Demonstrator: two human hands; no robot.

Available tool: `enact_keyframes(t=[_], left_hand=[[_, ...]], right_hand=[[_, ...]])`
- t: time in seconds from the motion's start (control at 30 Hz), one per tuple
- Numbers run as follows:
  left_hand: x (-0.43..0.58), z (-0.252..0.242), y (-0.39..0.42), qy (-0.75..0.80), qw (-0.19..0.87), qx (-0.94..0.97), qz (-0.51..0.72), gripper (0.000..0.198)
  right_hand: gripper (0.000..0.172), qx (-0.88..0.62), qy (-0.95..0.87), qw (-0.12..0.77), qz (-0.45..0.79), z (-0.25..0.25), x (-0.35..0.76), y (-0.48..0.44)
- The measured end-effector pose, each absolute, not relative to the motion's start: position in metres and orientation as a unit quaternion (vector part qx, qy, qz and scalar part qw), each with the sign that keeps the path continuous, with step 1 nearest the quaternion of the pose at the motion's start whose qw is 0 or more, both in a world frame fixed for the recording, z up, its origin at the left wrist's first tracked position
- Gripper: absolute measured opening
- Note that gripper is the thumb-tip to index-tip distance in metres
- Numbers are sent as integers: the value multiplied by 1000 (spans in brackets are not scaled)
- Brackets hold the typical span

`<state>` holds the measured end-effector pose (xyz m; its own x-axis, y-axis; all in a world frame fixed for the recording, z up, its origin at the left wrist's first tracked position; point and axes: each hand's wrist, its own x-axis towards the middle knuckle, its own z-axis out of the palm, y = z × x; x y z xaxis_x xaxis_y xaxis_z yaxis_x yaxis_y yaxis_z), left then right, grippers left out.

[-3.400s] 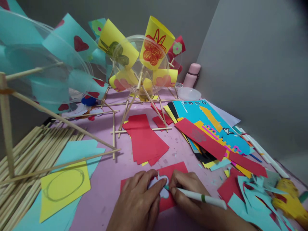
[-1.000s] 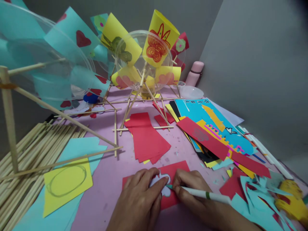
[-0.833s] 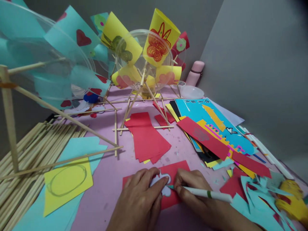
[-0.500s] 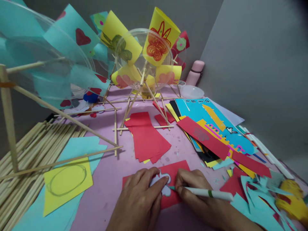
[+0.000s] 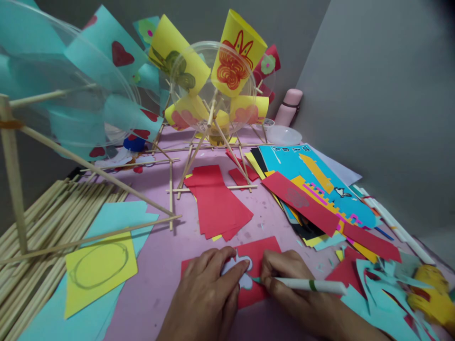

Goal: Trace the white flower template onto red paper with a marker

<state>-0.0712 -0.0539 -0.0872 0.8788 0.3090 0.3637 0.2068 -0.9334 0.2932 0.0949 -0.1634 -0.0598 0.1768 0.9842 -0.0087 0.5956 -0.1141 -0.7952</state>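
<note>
My left hand (image 5: pixel 208 284) lies over a pale, butterfly-like paper cut-out (image 5: pixel 246 280), its fingertips holding it down on a red sheet of paper (image 5: pixel 268 246). Part of the cut-out's outline is hidden under those fingers. My right hand (image 5: pixel 286 279) is closed round a white marker pen (image 5: pixel 320 286) with a green band. The pen's green tip is at the cut-out's lower right edge, on the red sheet. Both hands are close together at the front of the pink table.
Stick stands with clear discs and paper cups (image 5: pixel 238 59) rise behind. Wooden sticks (image 5: pixel 46 227) and a yellow sheet with a drawn oval (image 5: pixel 101 272) lie left. Red sheets (image 5: pixel 216 203) lie ahead. Coloured card (image 5: pixel 284 161), paper scraps (image 5: pixel 373 293) and a yellow figure (image 5: pixel 428 289) are right.
My right hand and the marker pen have shifted very slightly right and down along the cut-out's edge. My left hand looks unmoved.
</note>
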Motion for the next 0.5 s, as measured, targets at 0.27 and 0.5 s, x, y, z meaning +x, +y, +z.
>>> enact_keyframes(t=[0.27, 0.5], left_hand=[[-71, -87, -54, 133, 116, 963, 202, 43], [-70, -82, -53, 125, 111, 967, 191, 42]], right_hand=[[14, -668, -587, 342, 303, -58, 95, -166], [15, -642, -603, 352, 317, -59, 96, -163]])
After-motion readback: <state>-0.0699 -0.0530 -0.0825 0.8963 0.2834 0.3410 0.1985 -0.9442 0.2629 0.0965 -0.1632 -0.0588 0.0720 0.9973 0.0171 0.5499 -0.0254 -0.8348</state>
